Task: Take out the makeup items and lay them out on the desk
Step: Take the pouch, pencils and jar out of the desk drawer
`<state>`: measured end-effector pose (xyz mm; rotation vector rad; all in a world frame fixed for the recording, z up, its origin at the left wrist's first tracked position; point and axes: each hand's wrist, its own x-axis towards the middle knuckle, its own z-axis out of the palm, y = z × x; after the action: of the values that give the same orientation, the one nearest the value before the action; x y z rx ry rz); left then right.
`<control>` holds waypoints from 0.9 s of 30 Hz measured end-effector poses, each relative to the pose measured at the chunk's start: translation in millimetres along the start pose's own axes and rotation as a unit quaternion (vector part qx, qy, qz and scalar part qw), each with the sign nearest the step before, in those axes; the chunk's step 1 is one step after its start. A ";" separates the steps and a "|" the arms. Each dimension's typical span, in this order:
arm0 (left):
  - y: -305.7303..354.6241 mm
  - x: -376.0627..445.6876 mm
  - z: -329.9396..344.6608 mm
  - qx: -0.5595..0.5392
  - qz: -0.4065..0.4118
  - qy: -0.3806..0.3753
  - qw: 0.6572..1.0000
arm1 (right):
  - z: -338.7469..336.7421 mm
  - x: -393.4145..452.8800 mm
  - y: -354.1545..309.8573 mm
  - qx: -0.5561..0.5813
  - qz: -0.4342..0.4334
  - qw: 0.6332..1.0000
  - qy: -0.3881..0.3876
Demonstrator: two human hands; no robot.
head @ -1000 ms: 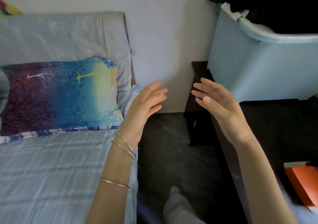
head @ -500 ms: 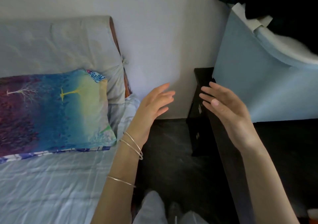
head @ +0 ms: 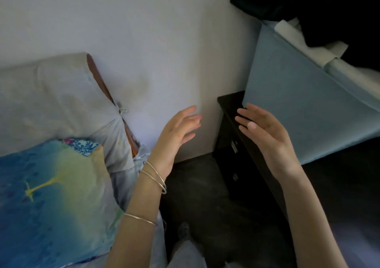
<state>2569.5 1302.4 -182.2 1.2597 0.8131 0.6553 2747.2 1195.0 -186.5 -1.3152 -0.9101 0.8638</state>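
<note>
Both hands hang in the air with palms facing each other, fingers straight and loose, holding nothing. The left hand (head: pixel 176 136) is above the floor beside the bed (head: pixel 127 177); the right hand (head: pixel 267 138) is over the dark desk's (head: pixel 230 111) left edge. No makeup items are in view.

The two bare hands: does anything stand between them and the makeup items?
No makeup items show. The left hand and right hand hang open and empty above the dark floor, beside the black wooden desk.
</note>
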 end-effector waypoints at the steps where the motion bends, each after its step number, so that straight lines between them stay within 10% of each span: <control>1: -0.6 10.5 -7.2 0.002 -0.006 -0.010 1.000 | 6.2 6.2 2.0 -0.001 0.003 1.000 0.011; 27: -32.5 179.6 37.5 0.065 -0.160 -0.121 0.978 | -33.4 108.2 92.0 -0.042 0.159 0.980 0.112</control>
<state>2701.9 1420.1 -240.2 1.2600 0.8418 0.1876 2820.8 1286.2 -273.3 -1.6244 -0.5729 0.9039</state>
